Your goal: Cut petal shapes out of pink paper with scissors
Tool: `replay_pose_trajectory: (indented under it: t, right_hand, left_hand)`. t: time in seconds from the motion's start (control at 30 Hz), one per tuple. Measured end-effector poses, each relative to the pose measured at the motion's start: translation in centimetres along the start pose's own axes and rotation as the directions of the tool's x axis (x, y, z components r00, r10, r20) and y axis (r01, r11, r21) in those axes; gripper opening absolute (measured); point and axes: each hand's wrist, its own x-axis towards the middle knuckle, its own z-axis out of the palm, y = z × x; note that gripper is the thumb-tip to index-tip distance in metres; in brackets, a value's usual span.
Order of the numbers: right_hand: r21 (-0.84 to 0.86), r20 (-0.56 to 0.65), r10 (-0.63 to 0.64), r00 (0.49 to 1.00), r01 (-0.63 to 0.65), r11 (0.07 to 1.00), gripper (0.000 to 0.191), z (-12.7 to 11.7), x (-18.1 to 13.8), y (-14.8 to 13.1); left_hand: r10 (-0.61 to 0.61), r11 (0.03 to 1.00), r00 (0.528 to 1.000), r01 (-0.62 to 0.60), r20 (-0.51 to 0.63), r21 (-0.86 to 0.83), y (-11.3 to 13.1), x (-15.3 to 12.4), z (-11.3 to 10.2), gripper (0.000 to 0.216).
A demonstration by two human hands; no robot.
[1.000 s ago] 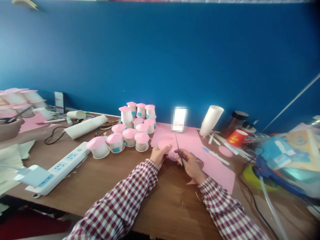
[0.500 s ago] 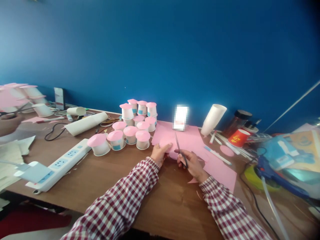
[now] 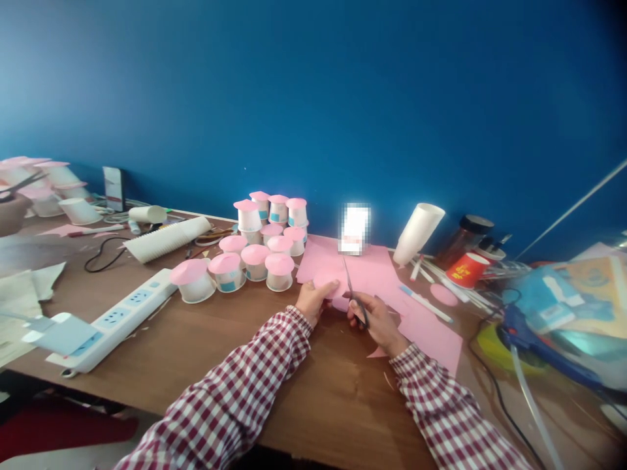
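Note:
My left hand [image 3: 313, 302] pinches a piece of pink paper [image 3: 329, 277] between thumb and fingers, just above the table. Dark-handled scissors [image 3: 350, 281] sit in my right hand [image 3: 373, 318], fingers wrapped through the handles and blades pointing up and away beside that paper. Under and behind both hands lie larger pink sheets [image 3: 375, 266], and another pink sheet [image 3: 434, 339] lies to the right of my right hand. The paper's exact outline is hard to make out against the pink behind it.
Paper cups with pink tops [image 3: 255, 262] stand left of my hands, some stacked. Farther left are a power strip [image 3: 120, 316], a white cup sleeve [image 3: 169, 239] and another person's hand [image 3: 14, 214] with scissors. Rightward are stacked white cups [image 3: 419, 234], a marker [image 3: 427, 304], a red cup [image 3: 467, 270] and a blue glue gun [image 3: 548, 352].
My hands stay almost where they were, the scissors still beside the paper. At far left, the other person's hand and scissors have risen. The view has shifted very slightly.

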Motion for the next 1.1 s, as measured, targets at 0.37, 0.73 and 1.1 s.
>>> replay_pose_trajectory:
  t: [0.37,0.73,1.1]
  right_hand:
    - [-0.016,0.010,-0.002,1.000,0.002,1.000,0.043,-0.10,0.03,0.12]
    - [-0.045,0.012,-0.001,1.000,0.002,0.999,0.043,-0.05,0.04,-0.07]
    - [-0.030,-0.002,0.019,1.000,-0.019,0.999,0.046,0.08,-0.03,-0.35]
  left_hand:
    - [-0.023,1.000,0.999,0.023,-0.040,0.011,0.07,-0.02,0.10,0.039]
    - [-0.018,1.000,0.999,0.019,-0.035,0.014,-0.04,0.07,0.01,0.039]
    - [-0.024,0.999,0.999,0.024,-0.025,0.027,0.08,-0.03,0.03,0.039]
